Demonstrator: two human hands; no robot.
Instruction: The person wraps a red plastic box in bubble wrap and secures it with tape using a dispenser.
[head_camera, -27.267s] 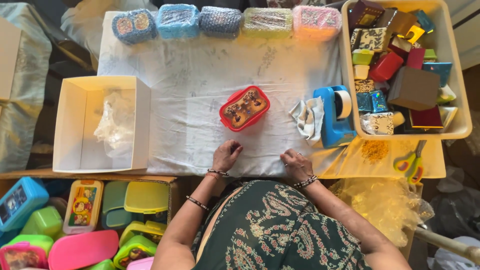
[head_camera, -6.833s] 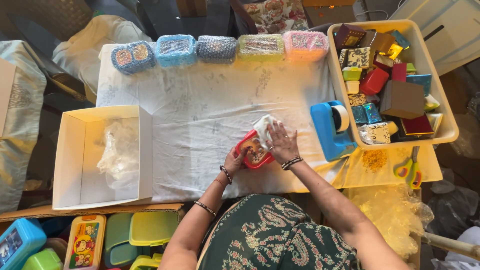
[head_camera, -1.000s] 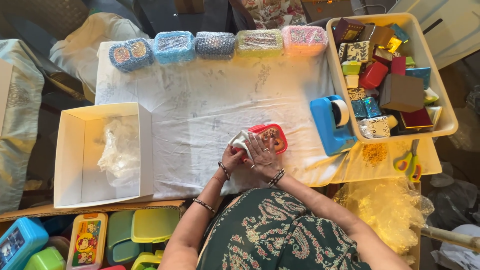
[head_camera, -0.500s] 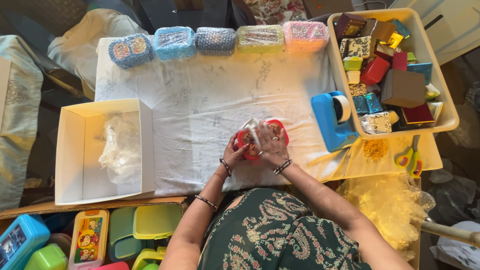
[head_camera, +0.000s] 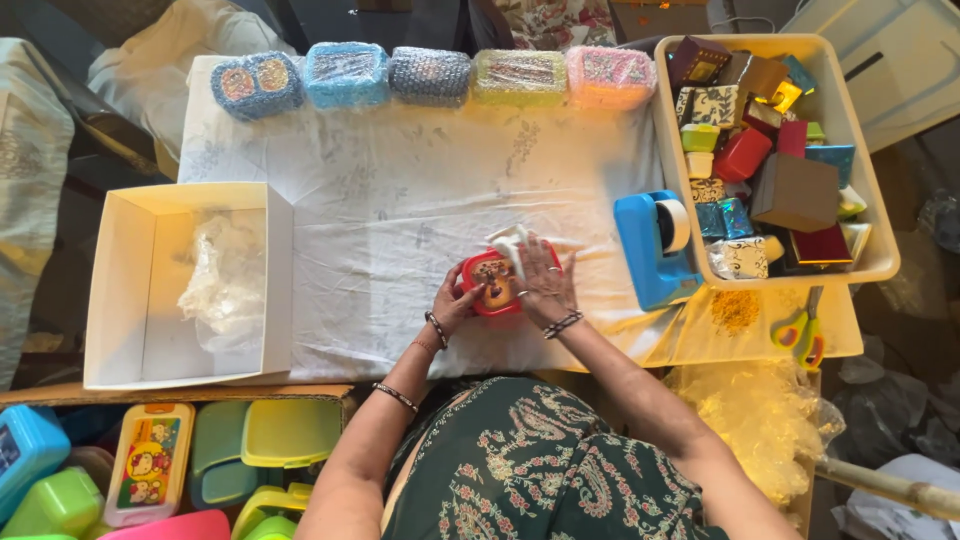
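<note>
**Wrapping a small red lunch box in clear film, seen from above**

The red lunch box (head_camera: 493, 283) lies on the white cloth (head_camera: 400, 200) covering the worktop, near its front edge and just left of the blue tape dispenser (head_camera: 652, 248). The left hand (head_camera: 455, 303) cups the box's left side, fingers curled against the rim. The right hand (head_camera: 545, 283) lies flat over the right half of the lid, fingers spread and pressing down a bunched piece of clear wrapping film (head_camera: 512, 245) that rises at the box's far edge. Neither hand lifts the box; it rests on the cloth.

Judged from this arrangement, the step in hand is folding and smoothing the film over the box, with the wrap only partly closed. The next move appears to call for one hand to keep the film taut and pinned while the other frees itself, since loose film would likely spring open; the dispenser stands within the right hand's reach.

Along the far edge of the cloth stand five wrapped boxes (head_camera: 430, 75) in a row. A cream tray (head_camera: 672, 180) at right holds assorted small gift boxes; scissors (head_camera: 800, 335) lie below it. An open white carton (head_camera: 125, 290) at left holds crumpled film, and unwrapped coloured lunch boxes (head_camera: 150, 465) lie below.
</note>
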